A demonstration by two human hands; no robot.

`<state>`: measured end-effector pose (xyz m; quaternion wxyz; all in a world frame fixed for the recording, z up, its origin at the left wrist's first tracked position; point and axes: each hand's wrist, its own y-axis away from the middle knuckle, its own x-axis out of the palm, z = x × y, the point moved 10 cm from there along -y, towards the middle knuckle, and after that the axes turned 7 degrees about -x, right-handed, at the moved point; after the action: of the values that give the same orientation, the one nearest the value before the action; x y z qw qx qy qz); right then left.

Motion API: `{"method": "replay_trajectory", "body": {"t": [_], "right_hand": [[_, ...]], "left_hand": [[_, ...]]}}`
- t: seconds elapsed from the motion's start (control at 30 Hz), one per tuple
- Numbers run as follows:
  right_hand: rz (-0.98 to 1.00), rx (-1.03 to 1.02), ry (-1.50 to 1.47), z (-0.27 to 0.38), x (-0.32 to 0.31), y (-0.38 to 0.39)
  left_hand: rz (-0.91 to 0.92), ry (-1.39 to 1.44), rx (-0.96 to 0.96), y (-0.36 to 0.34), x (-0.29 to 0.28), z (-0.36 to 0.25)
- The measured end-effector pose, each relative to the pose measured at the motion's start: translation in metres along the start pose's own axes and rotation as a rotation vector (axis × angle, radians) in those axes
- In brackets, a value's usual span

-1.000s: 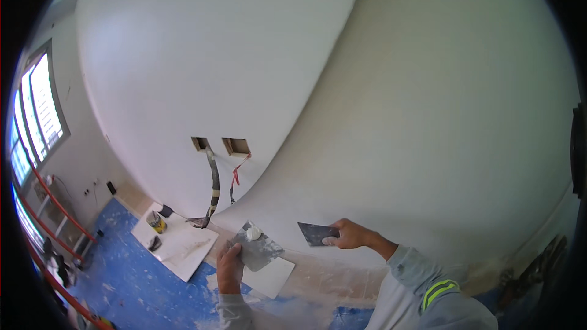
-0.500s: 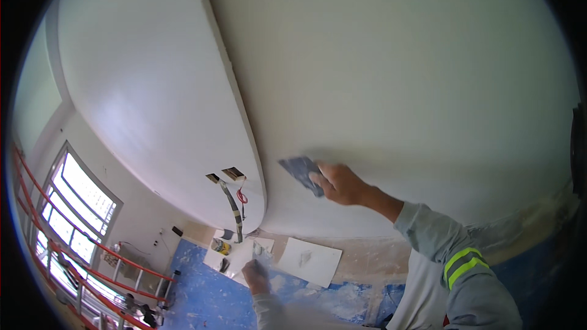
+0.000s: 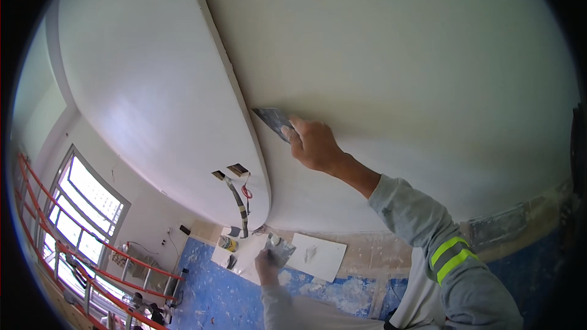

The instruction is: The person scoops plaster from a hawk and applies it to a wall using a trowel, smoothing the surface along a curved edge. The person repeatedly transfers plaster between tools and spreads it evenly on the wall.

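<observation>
My right hand (image 3: pixel 317 145) is closed around a dark flat putty knife (image 3: pixel 273 122). The blade's tip meets the pale wall (image 3: pixel 391 73) beside the edge of a protruding white panel (image 3: pixel 140 85). Lower down, my left hand (image 3: pixel 266 267) grips a second putty knife (image 3: pixel 280 250), whose broad grey blade carries a dab of white filler. This hand is held over the floor, in front of white boards. Its fingers are partly hidden behind the blade.
Cables (image 3: pixel 236 201) hang from two cut-outs in the panel. A tin (image 3: pixel 228 243) stands on a white board (image 3: pixel 244 263), and another smeared board (image 3: pixel 321 258) lies beside it. Blue sheeting (image 3: pixel 202 275) covers the floor. Red-railed scaffolding (image 3: pixel 116 278) stands at left, by a window (image 3: pixel 82 198).
My right hand has moved up and left with its putty knife, bringing the blade to the panel's edge. My left hand has shifted slightly up and right, and its blade shows more clearly.
</observation>
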<state>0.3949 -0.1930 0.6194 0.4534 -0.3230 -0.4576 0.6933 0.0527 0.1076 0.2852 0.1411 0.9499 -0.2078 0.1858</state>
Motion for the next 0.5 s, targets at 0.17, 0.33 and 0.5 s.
{"method": "replay_trajectory", "body": {"t": [0.17,0.33,0.5], "right_hand": [[-0.013,-0.041,0.055,0.004,-0.004,-0.017],[-0.048,-0.068,-0.008,0.019,-0.019,-0.041],[-0.128,-0.16,-0.008,0.032,-0.038,-0.068]], "left_hand": [[0.044,-0.01,0.019,-0.003,0.005,0.002],[0.118,-0.068,0.091,-0.006,-0.001,-0.005],[0.099,-0.034,0.089,-0.004,0.019,-0.002]]}}
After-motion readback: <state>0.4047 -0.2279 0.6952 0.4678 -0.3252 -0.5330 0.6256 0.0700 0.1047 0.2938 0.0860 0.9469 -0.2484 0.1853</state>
